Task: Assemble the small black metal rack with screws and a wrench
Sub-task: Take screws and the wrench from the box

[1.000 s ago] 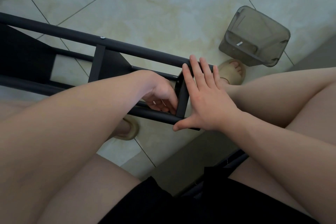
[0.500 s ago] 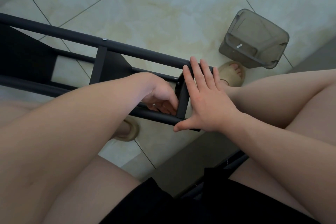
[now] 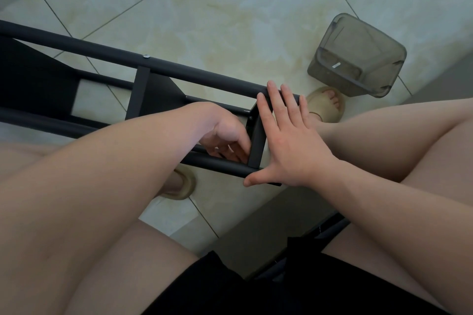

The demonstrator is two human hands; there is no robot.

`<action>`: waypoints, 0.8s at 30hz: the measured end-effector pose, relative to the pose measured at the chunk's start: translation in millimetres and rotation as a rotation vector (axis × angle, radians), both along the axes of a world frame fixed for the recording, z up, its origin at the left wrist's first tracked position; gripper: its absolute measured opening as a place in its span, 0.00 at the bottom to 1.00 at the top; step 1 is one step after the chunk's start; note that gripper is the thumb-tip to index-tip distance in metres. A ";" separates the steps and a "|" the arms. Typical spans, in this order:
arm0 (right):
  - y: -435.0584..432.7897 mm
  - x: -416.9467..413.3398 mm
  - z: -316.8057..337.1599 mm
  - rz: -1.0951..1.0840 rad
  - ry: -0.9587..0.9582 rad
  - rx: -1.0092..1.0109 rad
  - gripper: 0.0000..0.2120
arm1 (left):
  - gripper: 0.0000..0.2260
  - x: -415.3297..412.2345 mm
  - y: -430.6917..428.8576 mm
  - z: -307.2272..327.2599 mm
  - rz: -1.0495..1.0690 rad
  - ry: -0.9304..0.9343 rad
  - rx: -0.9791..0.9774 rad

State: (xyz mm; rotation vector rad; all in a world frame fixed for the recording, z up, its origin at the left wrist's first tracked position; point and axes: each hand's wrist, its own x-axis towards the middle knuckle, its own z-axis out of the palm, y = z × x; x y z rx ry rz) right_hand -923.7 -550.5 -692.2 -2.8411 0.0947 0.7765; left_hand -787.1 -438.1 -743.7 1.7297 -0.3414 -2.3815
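The black metal rack (image 3: 194, 73) lies on its side across the tiled floor, its long tubes running from the left to the middle. A silver screw (image 3: 146, 56) sits in the top tube. My right hand (image 3: 289, 143) presses flat on the rack's end, fingers straight over the upper tube and thumb spread under the lower tube. The end crossbar (image 3: 257, 146) stands just left of that palm. My left hand (image 3: 227, 135) reaches inside the frame right behind this crossbar with curled fingers. A pale glint shows among them; what they hold is hidden.
A grey translucent plastic bin (image 3: 358, 56) lies tipped on the floor at the upper right. My feet in beige sandals (image 3: 327, 105) rest beside and under the rack. More black bars (image 3: 330, 227) lie by my right thigh. My bare legs fill the foreground.
My left hand's fingers have shifted a little behind the end crossbar. My right hand stays flat on the rack's end, and the rack has not moved.
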 end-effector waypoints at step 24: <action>0.1 0.1 2.3 0.003 0.013 0.007 0.74 | 0.05 8.3 -10.2 -1.3 -0.096 -0.031 -0.081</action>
